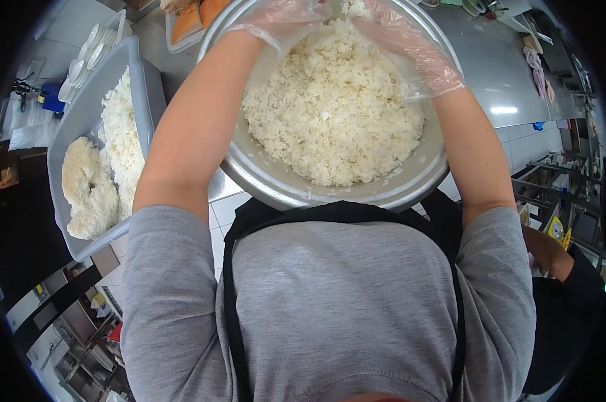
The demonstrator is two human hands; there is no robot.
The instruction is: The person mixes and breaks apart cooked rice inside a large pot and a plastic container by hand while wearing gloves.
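A big round metal bowl (303, 196) in front of my body holds a wide mound of cooked white rice (336, 107). Both my hands wear clear plastic gloves and are at the bowl's far side. My left hand (291, 19) is over the far left part of the rice, its fingers largely cut off by the top of the view. My right hand (398, 33) is at the far right part, its fingers curled against a small clump of rice (355, 8) between the hands. Grains stick to the bowl's inner wall.
To the left stands a grey plastic tub (137, 87) with more rice, partly in a rounded lump. White dishes (82, 67) are stacked behind it. A clear container (187, 27) with orange pieces sits beyond the bowl. A steel counter (497, 74) extends right; another person's arm (547, 253) shows there.
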